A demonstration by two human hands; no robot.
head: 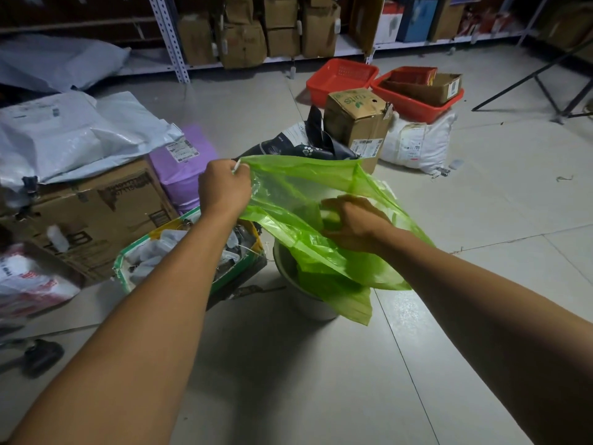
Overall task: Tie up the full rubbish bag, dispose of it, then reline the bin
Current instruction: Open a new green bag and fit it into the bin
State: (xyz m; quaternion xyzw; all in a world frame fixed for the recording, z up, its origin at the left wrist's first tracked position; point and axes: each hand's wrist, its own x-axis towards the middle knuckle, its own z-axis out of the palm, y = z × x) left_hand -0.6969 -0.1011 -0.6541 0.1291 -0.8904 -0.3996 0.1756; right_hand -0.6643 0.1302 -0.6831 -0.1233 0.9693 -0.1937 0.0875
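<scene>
- While the open box of clutter (189,248) sits just left of the bin, touching or nearly so, its torn edge and loose contents are a snag risk: if the liner swings that way, thin film could catch and tear.
- Left hand (224,187): fingers pinched shut on the top hem of the green bag (298,191), held up and out. Grip is on a narrow bit of edge; a hard tug from the other side would likely slip it free or stretch the film.
- Green bag: mouth partly spread between both hands, lower end hanging down into the bin (285,268), one corner draped outside the rim toward the floor (321,380). Judgement: relining step, bag not yet seated. If I push it down with that corner outside, it may sit lopsided and slide in under load.
- Bin itself is light-looking and stands free on the floor; pulling the hem over the rim one-sided could tip or skate it.
- Right hand (356,226): closed on bunched film at the near side; whether inside the mouth or gripping both layers, cannot tell. Gripping both layers would keep the bag from opening.
</scene>
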